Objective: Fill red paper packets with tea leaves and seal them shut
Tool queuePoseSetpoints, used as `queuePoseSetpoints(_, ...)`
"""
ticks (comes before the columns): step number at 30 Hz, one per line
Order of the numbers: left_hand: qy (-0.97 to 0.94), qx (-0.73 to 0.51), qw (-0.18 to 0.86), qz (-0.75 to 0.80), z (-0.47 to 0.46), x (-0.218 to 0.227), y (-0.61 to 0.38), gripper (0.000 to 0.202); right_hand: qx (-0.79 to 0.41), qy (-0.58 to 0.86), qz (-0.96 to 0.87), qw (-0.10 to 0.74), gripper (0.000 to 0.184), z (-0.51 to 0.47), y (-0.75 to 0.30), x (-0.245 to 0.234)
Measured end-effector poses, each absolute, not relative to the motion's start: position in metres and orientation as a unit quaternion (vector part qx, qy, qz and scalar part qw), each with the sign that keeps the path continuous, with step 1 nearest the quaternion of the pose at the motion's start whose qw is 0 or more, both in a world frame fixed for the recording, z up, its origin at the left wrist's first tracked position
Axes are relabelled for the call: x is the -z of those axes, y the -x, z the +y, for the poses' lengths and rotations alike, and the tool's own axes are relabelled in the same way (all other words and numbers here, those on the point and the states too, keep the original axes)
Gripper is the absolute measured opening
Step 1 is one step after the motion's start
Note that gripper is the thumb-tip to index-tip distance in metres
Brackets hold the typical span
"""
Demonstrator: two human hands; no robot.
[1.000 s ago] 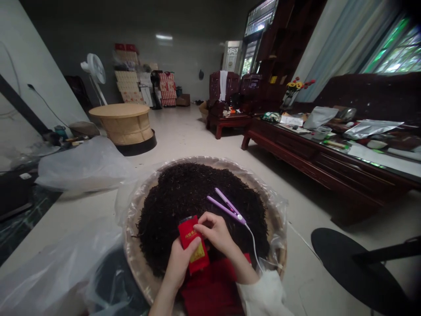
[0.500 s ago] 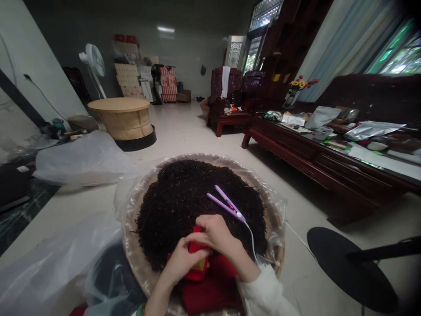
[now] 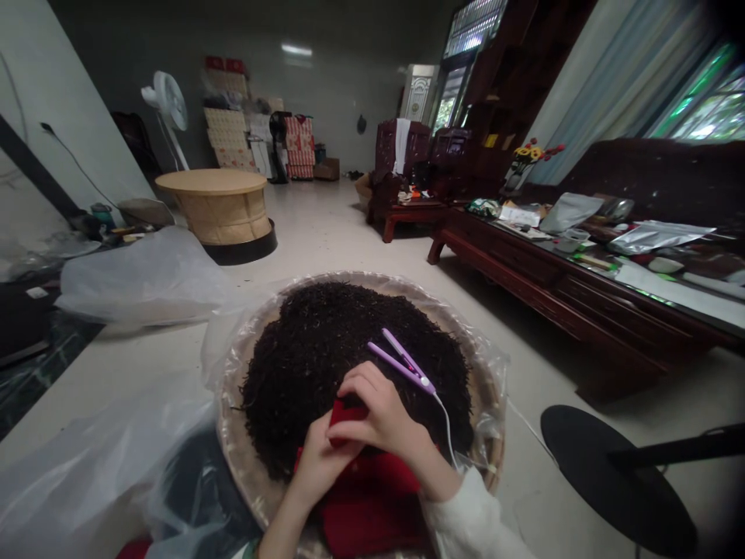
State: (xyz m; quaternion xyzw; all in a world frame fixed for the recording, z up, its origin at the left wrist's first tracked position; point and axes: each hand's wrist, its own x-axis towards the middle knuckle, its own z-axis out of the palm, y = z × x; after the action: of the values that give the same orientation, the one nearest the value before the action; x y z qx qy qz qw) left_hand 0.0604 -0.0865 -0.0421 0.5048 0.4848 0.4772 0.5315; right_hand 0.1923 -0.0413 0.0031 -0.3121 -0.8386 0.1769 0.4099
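The left hand (image 3: pixel 321 460) and right hand (image 3: pixel 379 410) together grip one red packet (image 3: pixel 340 412) over the round basket (image 3: pixel 234 454); inside it, one purple flat iron (image 3: pixel 400 370) rests on one dark leaf heap (image 3: pixel 326 341).

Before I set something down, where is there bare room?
The pale floor between the round stand and the low table looks open, as does the stand's top. Crowded: the table's littered top, and the basket with its dark heap, purple tongs, and the left hand and right hand holding a red packet.
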Motion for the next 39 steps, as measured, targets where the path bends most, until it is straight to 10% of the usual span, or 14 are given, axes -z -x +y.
queuePoseSetpoints(7,-0.545,-0.444,0.514,0.492,-0.09,0.036,-0.055,0.021,-0.25,0.251,-0.824,0.442,0.028,-0.043,-0.198,-0.002)
queuePoseSetpoints(18,-0.494,-0.417,0.599,0.471,-0.075,0.028,-0.053,0.027,-0.361,0.254,-0.872,0.209,0.02,-0.02,-0.201,-0.02)
queuePoseSetpoints(39,-0.355,-0.477,0.63,0.5,-0.075,0.05,-0.06,0.042,-0.258,0.404,-0.831,0.282,0.027,-0.019,-0.2,-0.009)
